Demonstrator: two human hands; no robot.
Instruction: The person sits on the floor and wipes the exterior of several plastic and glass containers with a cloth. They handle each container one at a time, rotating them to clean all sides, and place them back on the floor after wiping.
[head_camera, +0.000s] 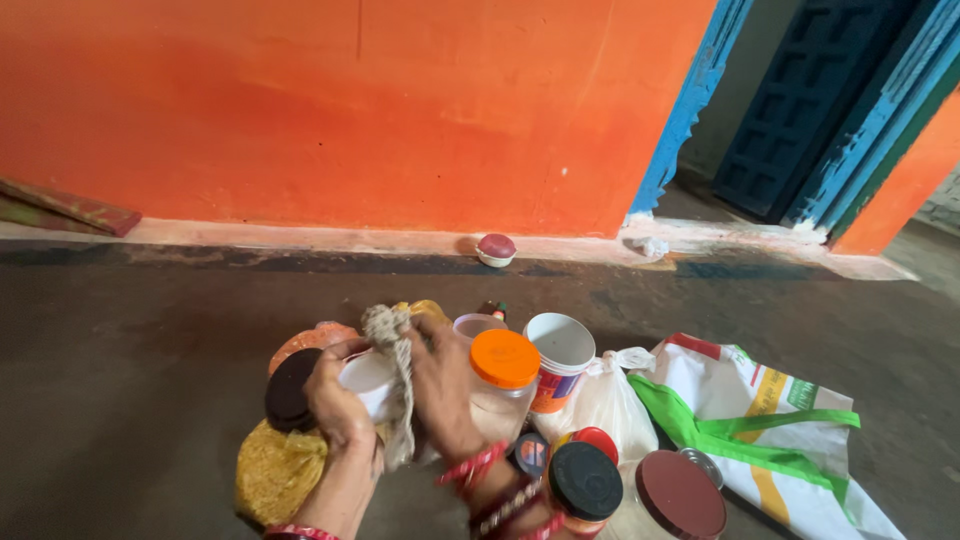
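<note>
My left hand (338, 405) grips a small white jar (368, 382) low in the middle of the head view. My right hand (443, 385) presses a beige rag (391, 345) against that jar; the rag hangs down between the two hands. A dark brown lid (288, 390) sits just left of my left hand. A clear jar with an orange lid (504, 360) stands right of my right hand. Red bangles circle both wrists.
Around the hands stand several jars: a white tub (559, 345), a black-lidded jar (585, 482), a brown-lidded jar (680, 495). A tied white plastic bag (605, 400), a yellow grain bag (275, 470) and a white-green sack (770, 430) lie on the dark floor. An orange wall and blue door (800, 100) stand behind.
</note>
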